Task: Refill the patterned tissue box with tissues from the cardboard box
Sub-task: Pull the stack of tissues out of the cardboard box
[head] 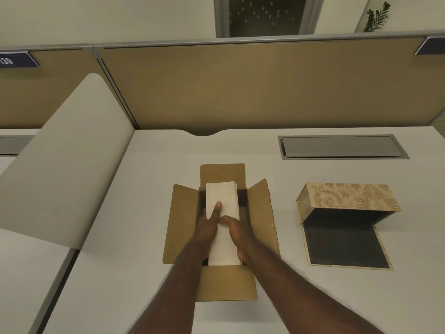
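A brown cardboard box [183, 220] sits in the middle of the desk with all its flaps folded out. Inside it lies a white stack of tissues [222, 196]. My left hand [208, 227] grips the stack's left side, thumb pressed on top. Along the stack's right side my right hand [237, 233] is wrapped, fingers tucked down into the box. To the right, well apart, lies the patterned tissue box [346, 196], gold with a leaf design. It rests on its side with its dark-lined lid [344, 247] flat on the desk and its dark inside facing me.
The white desk [149, 189] ends at a tan partition wall [240, 92] behind. A grey cable hatch [342, 147] is set into the desk at the back right. A rounded white divider [65, 150] rises on the left.
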A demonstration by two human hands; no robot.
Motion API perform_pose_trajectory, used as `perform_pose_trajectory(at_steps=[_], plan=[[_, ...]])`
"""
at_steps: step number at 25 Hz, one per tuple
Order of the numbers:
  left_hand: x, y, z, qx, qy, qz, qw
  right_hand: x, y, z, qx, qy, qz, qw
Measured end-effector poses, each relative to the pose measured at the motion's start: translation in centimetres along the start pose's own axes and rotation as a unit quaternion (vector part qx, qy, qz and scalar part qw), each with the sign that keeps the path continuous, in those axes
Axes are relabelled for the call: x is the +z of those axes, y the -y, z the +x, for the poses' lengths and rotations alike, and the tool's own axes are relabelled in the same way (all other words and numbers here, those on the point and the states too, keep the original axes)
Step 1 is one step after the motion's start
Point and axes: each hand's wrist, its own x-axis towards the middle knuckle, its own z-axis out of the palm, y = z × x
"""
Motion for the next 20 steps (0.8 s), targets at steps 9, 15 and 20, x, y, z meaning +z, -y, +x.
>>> perform_pose_trajectory(at_steps=[9,15,20], plan=[[-0.3,-3.1,-1.7,0.062,0.022,0.019,0.998,-1.2,2.6,-3.4,-0.129,0.028,0.000,0.991],[-0.9,-5.6,-4.0,0.124,0.042,0.026,0.991,-2.2,4.7,-5.5,-0.237,0.052,-0.016,0.970],[0.0,-7.5,-6.1,0.168,0.045,0.041,0.984,-3.8,7.0,-7.7,-0.264,0.045,-0.017,0.963]])
